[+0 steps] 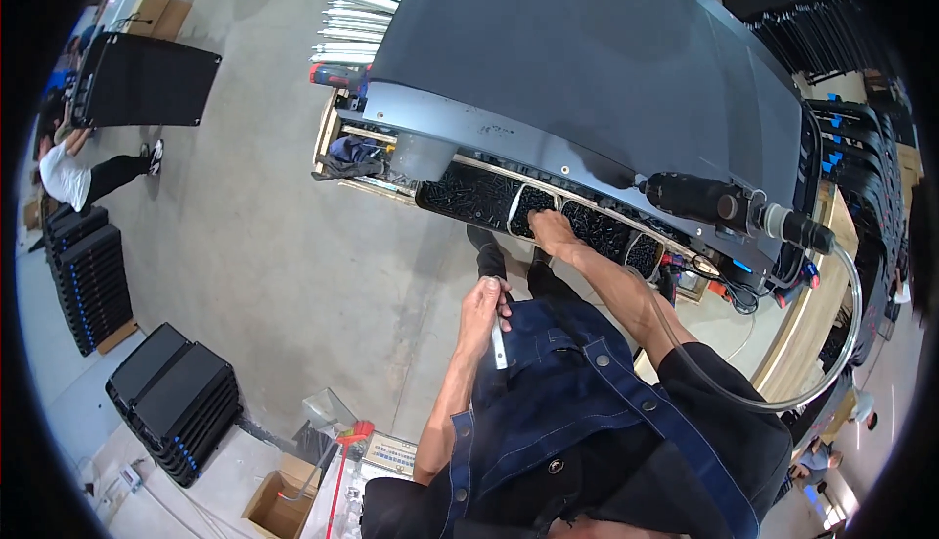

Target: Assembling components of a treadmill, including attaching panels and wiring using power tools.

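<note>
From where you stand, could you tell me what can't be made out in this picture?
- Head view: right hand fingertips are buried among black parts in the tray; whether they grip one is hidden.
- Black parts: too small to identify.
- Left hand covers the top of the white strip.

- Single view, head-worn fisheye, high above the person's chest, looking steeply down.
- Faces forward-down over the denim apron (pixel 577 392) toward the desk (pixel 587 79), which fills the upper middle.
- Close range: left hand (pixel 486 302) and right hand (pixel 554 233) sit near centre, forearms entering from the lower edge.
- Wide field: floor (pixel 264 226) at left, straight edges bend near the dark rim.
- No second view to share with.
</note>
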`<action>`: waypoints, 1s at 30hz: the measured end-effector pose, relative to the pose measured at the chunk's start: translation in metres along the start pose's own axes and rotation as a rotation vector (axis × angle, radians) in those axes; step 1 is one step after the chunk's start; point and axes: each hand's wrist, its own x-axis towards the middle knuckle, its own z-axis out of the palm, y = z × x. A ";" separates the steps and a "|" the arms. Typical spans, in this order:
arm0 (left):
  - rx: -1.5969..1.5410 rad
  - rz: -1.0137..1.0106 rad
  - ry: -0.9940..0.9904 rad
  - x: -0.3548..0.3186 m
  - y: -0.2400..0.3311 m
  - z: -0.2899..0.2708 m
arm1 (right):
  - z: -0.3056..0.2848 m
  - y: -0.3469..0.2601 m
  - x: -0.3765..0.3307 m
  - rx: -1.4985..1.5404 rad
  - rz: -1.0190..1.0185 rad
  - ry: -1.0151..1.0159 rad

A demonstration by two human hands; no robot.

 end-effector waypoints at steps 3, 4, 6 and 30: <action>-0.073 0.076 0.014 -0.006 0.004 0.016 | -0.005 0.007 -0.014 0.417 0.006 0.236; -0.077 0.140 0.020 -0.007 0.007 0.022 | -0.007 0.006 -0.022 0.412 -0.001 0.238; -0.094 0.185 0.015 -0.011 0.015 0.037 | -0.043 -0.013 -0.052 1.365 0.168 0.069; 0.716 1.188 0.204 -0.065 0.077 0.164 | -0.179 -0.017 -0.222 2.063 -0.406 -0.237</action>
